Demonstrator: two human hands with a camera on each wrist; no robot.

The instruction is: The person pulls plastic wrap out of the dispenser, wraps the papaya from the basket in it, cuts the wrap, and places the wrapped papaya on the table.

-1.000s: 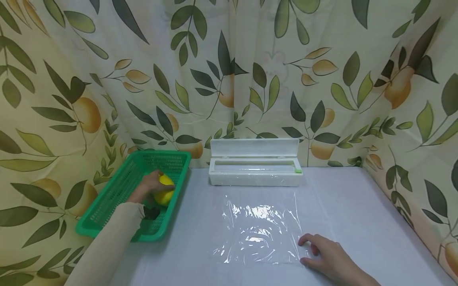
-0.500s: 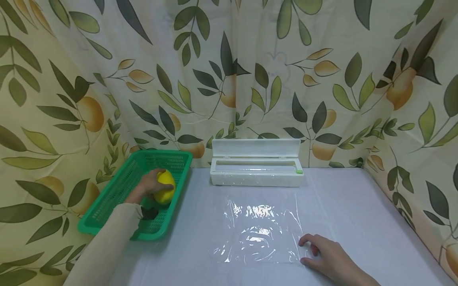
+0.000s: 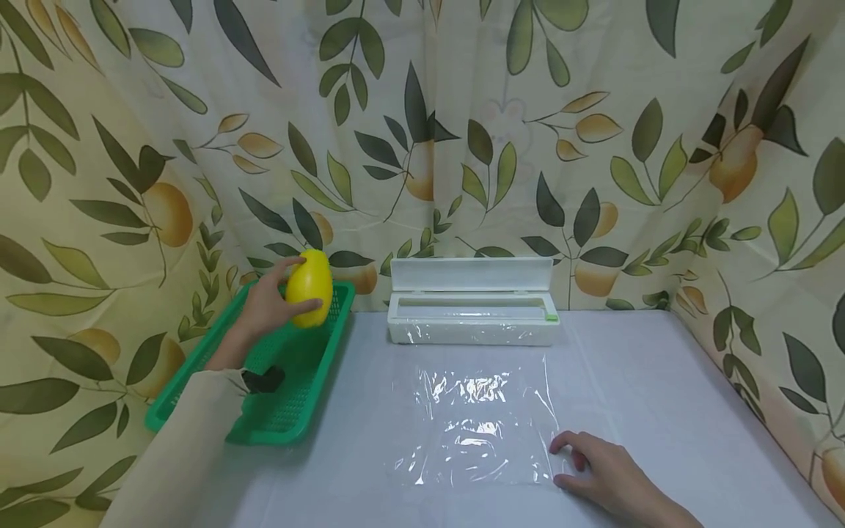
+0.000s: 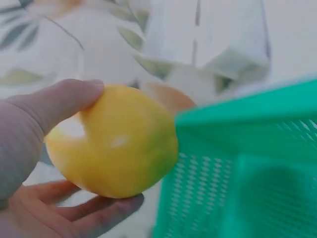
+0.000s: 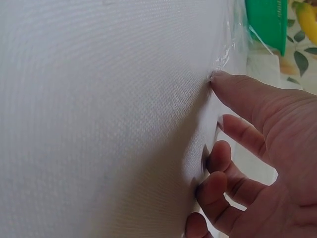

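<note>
My left hand [image 3: 267, 301] grips a smooth yellow fruit [image 3: 312, 290] between thumb and fingers, up over the far end of the green basket [image 3: 300, 429]. In the left wrist view the fruit [image 4: 119, 144] is glossy with a greenish tinge on one side, thumb on top and fingers beneath. A sheet of clear plastic wrap [image 3: 475, 433] lies flat on the table. At its right edge rests my right hand [image 3: 607, 469], fingers loosely bent. The right wrist view shows that thumb [image 5: 242, 91] touching down beside the shiny film [image 5: 228, 49].
A white wrap dispenser box [image 3: 472, 334] with its lid [image 3: 472, 275] raised stands at the back middle, a green slider [image 3: 551, 317] on its right end. A white cloth [image 3: 660, 396] covers the table. Leaf-patterned curtains [image 3: 462, 161] enclose the back and sides.
My left hand has lifted the yellow fruit up from inside the basket, toward its far end. The right hand has stayed at the film's edge.
</note>
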